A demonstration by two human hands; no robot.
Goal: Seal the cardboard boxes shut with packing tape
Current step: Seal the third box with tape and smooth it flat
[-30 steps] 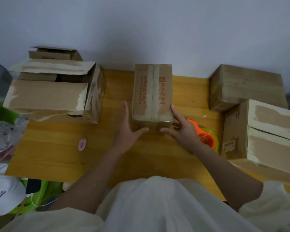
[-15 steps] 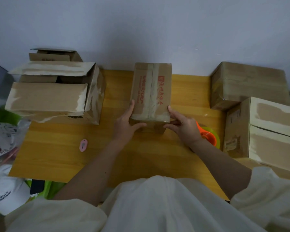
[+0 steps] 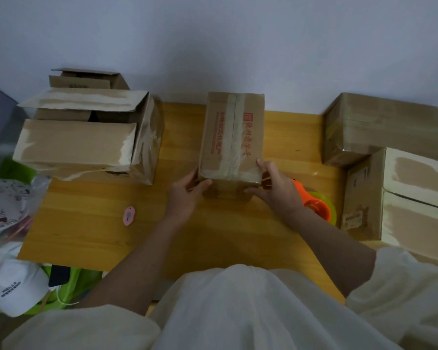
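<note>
Fingers (image 3: pixel 264 170) of right hand (image 3: pixel 276 190): curled round the near right corner of the box (image 3: pixel 232 140), thumb on the near face, the rest on the right side. Gripping.

Fingers (image 3: pixel 202 184) of left hand (image 3: pixel 185 195): thumb laid across the near face, the rest wrapped on the near left corner. Gripping.

Box: brown cardboard, held between both hands at mid-worktop (image 3: pixel 99 215). Long axis runs away from the person, far end toward the wall (image 3: pixel 213 41). Top flaps closed; one strip of clear tape (image 3: pixel 232 137) along the centre seam, lengthwise, folding over the near edge. Red print in two columns, one either side of the seam, running along the long axis. Whether the base rests on the worktop or is lifted cannot be told.

Tape dispenser (image 3: pixel 316 207): orange, with a greenish roll, on the worktop just right of the right wrist, partly hidden by it.

Pink tag (image 3: pixel 129 215): small, flat on the worktop left of the left forearm, apart from it.

Open box (image 3: pixel 86 145): large, left of the worktop, flaps loose, a smaller open carton (image 3: pixel 86 79) behind it.

Two boxes at right: far one (image 3: pixel 384 127) closed and wrapped in tape; near one (image 3: pixel 402 198) closed, pale torn strips on its top.

White cap (image 3: pixel 13 286): below the worktop's left edge.
</note>
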